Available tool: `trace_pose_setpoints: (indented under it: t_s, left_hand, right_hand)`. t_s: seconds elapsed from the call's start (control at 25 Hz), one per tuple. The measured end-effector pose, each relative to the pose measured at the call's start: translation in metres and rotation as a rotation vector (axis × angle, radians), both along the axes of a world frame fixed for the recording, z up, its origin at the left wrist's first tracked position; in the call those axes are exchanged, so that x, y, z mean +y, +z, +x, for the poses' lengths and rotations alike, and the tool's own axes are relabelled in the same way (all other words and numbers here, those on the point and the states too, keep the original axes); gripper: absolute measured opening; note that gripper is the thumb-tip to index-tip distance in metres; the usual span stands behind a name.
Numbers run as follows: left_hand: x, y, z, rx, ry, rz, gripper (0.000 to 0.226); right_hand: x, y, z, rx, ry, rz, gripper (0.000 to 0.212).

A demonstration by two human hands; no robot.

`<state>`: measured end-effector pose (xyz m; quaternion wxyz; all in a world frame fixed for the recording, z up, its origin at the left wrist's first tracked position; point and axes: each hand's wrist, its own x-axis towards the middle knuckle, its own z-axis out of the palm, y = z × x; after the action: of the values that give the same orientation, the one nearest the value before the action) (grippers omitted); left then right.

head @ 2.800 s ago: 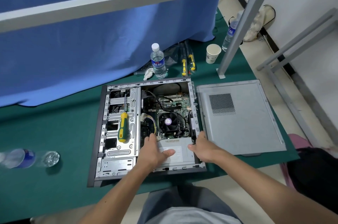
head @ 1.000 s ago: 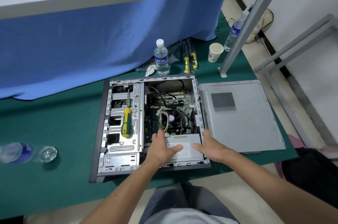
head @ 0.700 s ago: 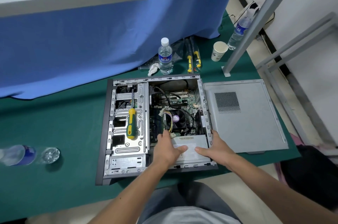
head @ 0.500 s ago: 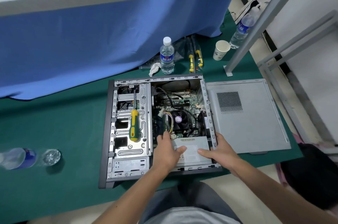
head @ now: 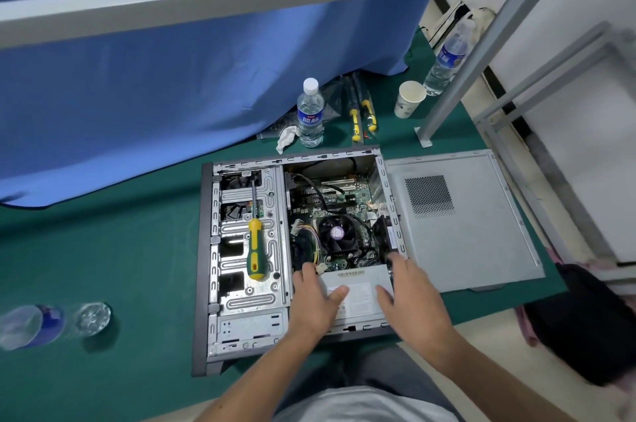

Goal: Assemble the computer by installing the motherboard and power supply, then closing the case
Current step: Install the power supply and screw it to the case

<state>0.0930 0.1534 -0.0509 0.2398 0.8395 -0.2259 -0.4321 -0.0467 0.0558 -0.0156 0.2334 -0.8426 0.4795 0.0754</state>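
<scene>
At the lower left of the frame, a water bottle is lying on the green desk. Toward the centre, a screwdriver is resting on the drive cage of the open case, and the motherboard is already sitting inside. Low at centre, the left hand and right hand are pressing on the power supply in the case's near corner, fingers relaxed and spread, gripping nothing. At the right, the side panel is lying flat beside the case. Judged step: seating the supply. The next move is calling for screws, then the panel.
</scene>
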Motion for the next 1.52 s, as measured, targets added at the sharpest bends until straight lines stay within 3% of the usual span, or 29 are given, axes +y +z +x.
trace_pose_setpoints:
  t_s: [0.16,0.32,0.88,1.2,1.32,1.52]
  left_hand:
    - [0.0,0.001,-0.001,0.043,0.001,0.025,0.075]
    - [-0.002,0.0,-0.004,0.02,0.032,0.042,0.067]
    - [-0.009,0.019,-0.006,-0.006,0.143,0.03,0.054]
    - [-0.007,0.018,-0.004,0.014,0.087,0.013,0.051]
    - [-0.007,0.018,-0.003,0.018,0.069,0.003,0.044]
    - [-0.006,0.015,-0.003,0.006,0.068,-0.004,0.042]
  right_hand:
    - [0.008,-0.007,0.013,0.139,-0.058,0.283,0.079]
    - [-0.012,-0.008,0.019,0.071,-0.216,0.579,0.078]
    - [-0.014,-0.015,0.018,0.045,-0.121,0.474,0.068]
    - [-0.02,-0.014,0.019,0.032,-0.081,0.576,0.071]
    - [-0.018,-0.013,0.02,0.003,-0.108,0.664,0.062]
    - [-0.022,-0.016,0.019,0.009,-0.092,0.644,0.055]
